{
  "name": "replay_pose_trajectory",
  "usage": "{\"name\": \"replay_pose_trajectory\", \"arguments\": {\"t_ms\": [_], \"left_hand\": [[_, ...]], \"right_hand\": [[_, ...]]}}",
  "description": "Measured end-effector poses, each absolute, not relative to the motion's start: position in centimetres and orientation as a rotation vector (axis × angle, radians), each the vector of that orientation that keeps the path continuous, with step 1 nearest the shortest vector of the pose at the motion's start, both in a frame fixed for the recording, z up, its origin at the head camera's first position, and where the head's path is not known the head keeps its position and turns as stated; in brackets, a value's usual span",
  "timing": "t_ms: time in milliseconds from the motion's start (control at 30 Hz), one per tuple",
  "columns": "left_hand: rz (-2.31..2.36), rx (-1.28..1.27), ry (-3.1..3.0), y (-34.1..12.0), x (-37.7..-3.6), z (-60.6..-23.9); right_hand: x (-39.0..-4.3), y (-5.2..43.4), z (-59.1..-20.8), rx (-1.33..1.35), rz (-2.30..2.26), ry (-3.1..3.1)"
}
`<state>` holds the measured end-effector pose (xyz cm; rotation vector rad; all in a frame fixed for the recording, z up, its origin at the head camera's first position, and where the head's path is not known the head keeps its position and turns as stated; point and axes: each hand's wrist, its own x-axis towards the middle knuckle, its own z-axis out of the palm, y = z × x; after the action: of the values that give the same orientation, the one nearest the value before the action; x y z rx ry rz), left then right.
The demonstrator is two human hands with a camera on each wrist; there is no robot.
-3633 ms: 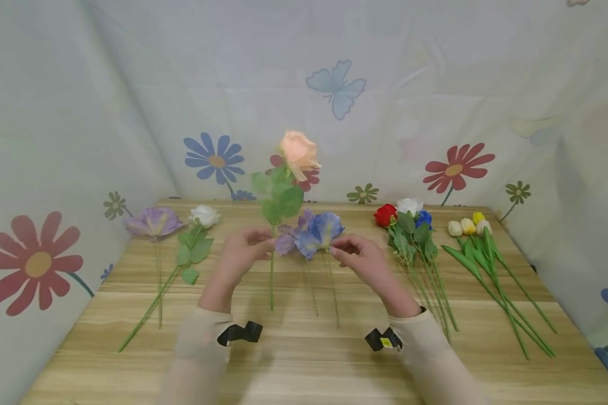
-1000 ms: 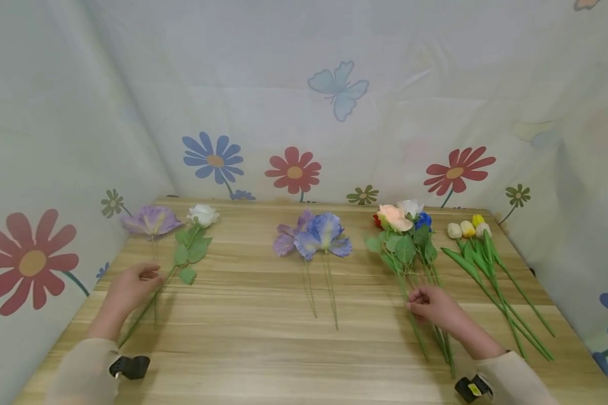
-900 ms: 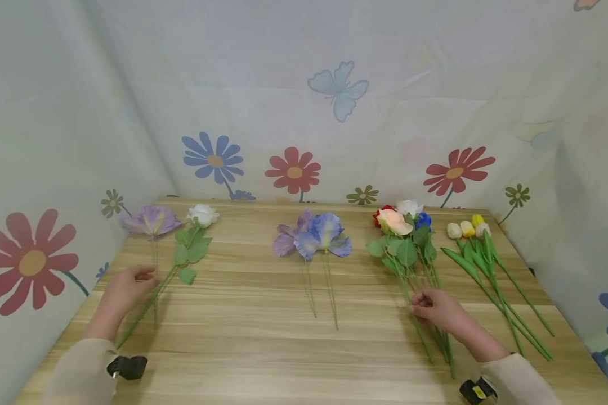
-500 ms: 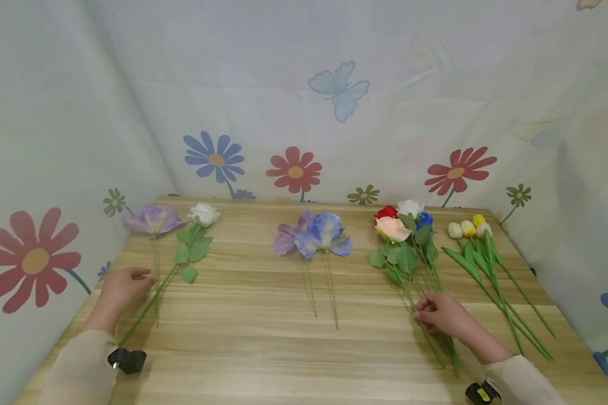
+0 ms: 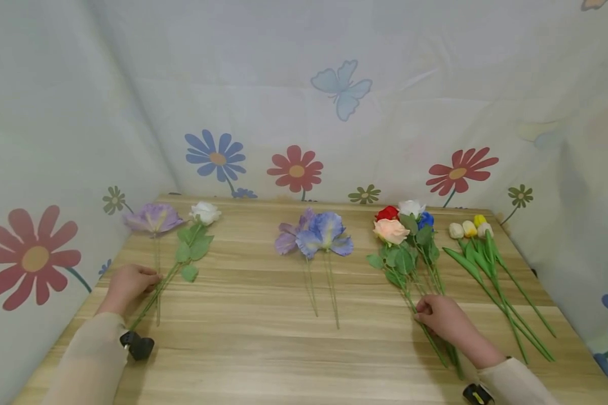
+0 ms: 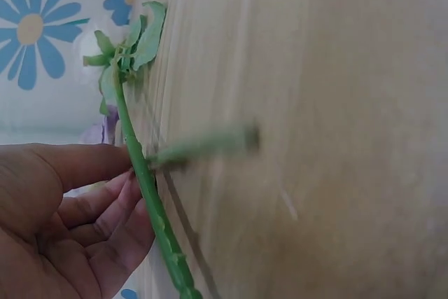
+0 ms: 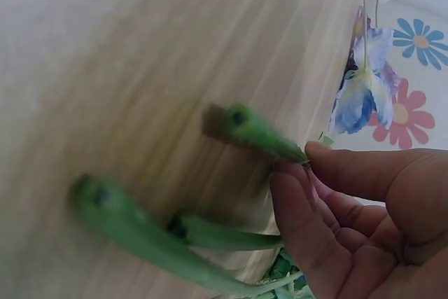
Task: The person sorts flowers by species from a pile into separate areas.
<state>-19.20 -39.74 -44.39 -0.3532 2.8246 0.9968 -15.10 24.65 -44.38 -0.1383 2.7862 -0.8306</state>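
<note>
Both your hands sit on flower stems at opposite ends of the worktop (image 5: 263, 349).

Your left hand (image 5: 128, 284) curls its fingers around the white rose stem (image 5: 154, 292), lying beside the purple flower (image 5: 153, 218). The blue-purple pair (image 5: 315, 236) lies mid-worktop. Your right hand (image 5: 438, 318) pinches the peach rose stem (image 5: 410, 301), its bloom (image 5: 390, 230) beside the rose bunch (image 5: 410, 216); tulips (image 5: 468, 228) lie farthest right.

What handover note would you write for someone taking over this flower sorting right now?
Left hand pinches the stem of the white fabric rose, lying beside the lilac fabric bloom at the wooden table's left. Right hand pinches the peach fabric rose's stem. Done: peach rose lies with the red, white and blue roses. Left, probably: the two left-side stems join their kinds.
</note>
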Motion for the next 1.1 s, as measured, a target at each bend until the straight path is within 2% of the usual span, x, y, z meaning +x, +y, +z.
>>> {"name": "replay_pose_trajectory", "arguments": {"t_ms": [233,633,1100], "left_hand": [[1.194,-0.396,2.721,-39.9,-19.4,-44.2],[0.941,-0.54,3.06,-39.4,-19.9,-42.7],[0.935,-0.487,3.195,-38.9,-20.0,-42.0]], "right_hand": [[-15.1,24.3,-44.2,-0.161,-0.764,2.827],[-15.2,24.5,-44.1,-0.165,-0.747,2.833],[-15.3,25.1,-43.0,-0.178,-0.757,2.803]]}}
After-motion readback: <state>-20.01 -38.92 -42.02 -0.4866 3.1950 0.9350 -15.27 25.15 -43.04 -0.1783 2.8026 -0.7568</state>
